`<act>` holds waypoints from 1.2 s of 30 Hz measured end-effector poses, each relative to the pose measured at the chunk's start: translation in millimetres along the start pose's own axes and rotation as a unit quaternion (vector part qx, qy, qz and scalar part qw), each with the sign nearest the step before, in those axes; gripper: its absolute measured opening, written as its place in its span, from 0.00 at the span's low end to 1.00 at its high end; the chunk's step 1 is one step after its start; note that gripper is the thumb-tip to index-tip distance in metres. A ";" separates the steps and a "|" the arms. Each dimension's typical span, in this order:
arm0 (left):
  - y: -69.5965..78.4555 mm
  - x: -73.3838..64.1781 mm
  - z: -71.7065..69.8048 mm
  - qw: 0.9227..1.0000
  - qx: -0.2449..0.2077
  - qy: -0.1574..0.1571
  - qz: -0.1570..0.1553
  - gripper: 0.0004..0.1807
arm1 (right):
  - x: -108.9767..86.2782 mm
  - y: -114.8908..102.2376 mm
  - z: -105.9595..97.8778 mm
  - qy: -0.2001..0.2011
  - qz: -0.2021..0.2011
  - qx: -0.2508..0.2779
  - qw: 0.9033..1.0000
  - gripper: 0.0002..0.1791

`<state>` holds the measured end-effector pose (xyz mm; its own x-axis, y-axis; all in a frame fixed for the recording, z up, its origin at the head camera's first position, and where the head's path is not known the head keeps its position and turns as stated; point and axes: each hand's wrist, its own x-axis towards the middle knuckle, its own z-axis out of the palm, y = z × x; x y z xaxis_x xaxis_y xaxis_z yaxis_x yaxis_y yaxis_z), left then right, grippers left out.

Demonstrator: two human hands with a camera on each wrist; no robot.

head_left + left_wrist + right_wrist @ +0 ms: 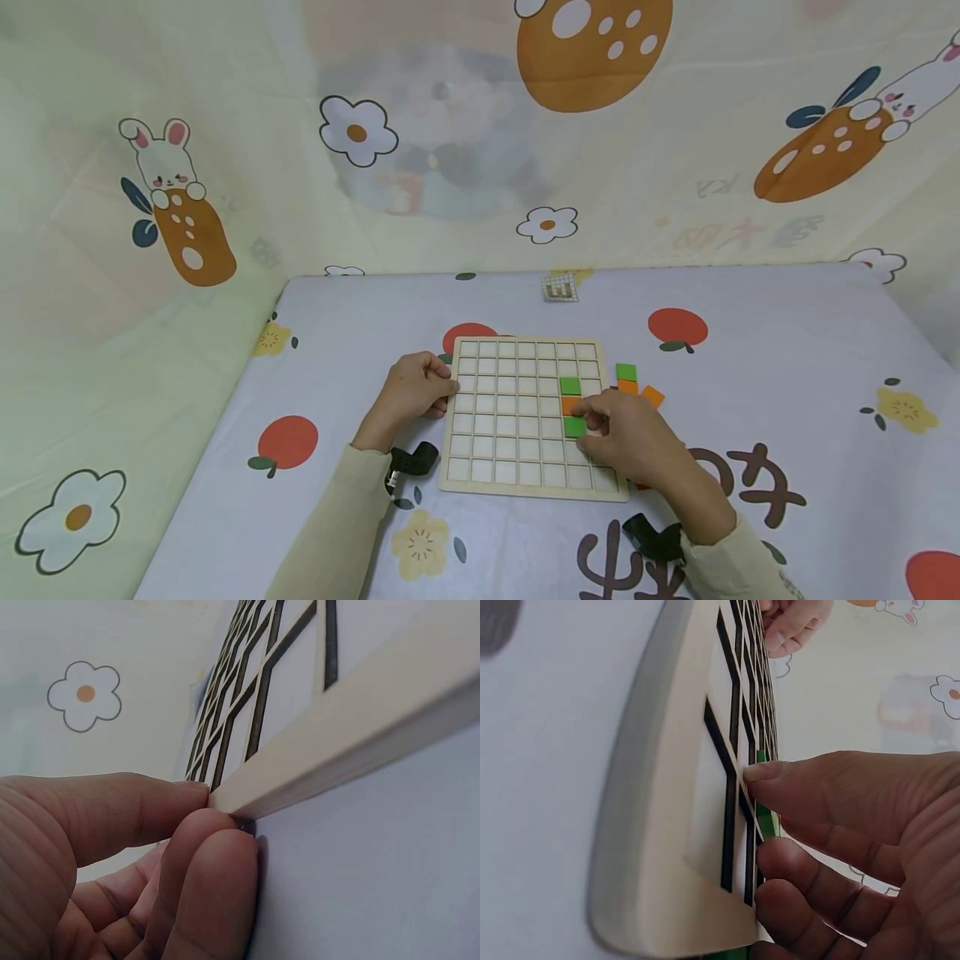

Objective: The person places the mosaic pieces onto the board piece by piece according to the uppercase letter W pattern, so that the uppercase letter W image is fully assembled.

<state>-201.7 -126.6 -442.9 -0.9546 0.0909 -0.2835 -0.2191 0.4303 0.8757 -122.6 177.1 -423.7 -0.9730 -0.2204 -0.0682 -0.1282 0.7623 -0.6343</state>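
A square wooden grid board [517, 491] lies on the cloth. In one column toward its right side are a green tile [570, 386], an orange tile [571, 406] and a lower green tile [574, 427]. My left hand [411, 390] grips the board's left edge, thumb above and fingertips at the side, as the left wrist view shows. Over the board's right part, my right hand [633, 433] has its thumb and forefinger at opposite sides of the lower green tile, which shows between the digits in the right wrist view [766, 817].
Beside the board's right edge are a loose green tile [626, 372] and orange tiles [653, 396], partly behind the right hand. A small patterned card [559, 287] lies at the back of the table. A printed cloth wall [450, 242] rises behind.
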 end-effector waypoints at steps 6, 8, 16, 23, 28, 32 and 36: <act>1.4 -0.3 1.9 1.000 0.001 -0.005 0.002 0.09 | -2.0 -0.8 -1.5 0.004 -0.003 -0.012 1.000 0.21; 1.9 -0.1 2.3 1.000 0.000 -0.008 0.001 0.09 | -3.4 -1.8 -3.9 0.009 -0.005 -0.019 1.000 0.22; 3.1 -1.8 -2.3 1.000 0.000 -0.002 -0.011 0.09 | -8.7 1.9 -18.1 0.053 -0.008 -0.043 0.998 0.27; 3.6 -2.6 -2.6 1.000 0.000 -0.005 -0.002 0.09 | -18.9 17.8 -33.0 0.071 0.005 -0.077 0.994 0.31; 2.9 -1.4 -1.2 1.000 0.001 -0.006 0.001 0.09 | -30.6 29.1 -38.0 0.067 0.002 -0.081 0.994 0.31; 2.2 -1.0 -0.3 1.000 0.003 -0.007 0.001 0.09 | -41.5 36.1 -40.2 0.058 0.001 -0.083 0.995 0.31; 1.2 -0.9 0.5 1.000 0.003 -0.007 -0.001 0.09 | -52.7 43.1 -41.0 0.052 0.008 -0.073 0.996 0.30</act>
<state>-201.0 -125.7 -441.7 -0.9515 0.1025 -0.2900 -0.2190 0.4362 0.8728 -84.6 246.5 -415.9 -0.9888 -0.1491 0.0075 -0.1316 0.8469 -0.5153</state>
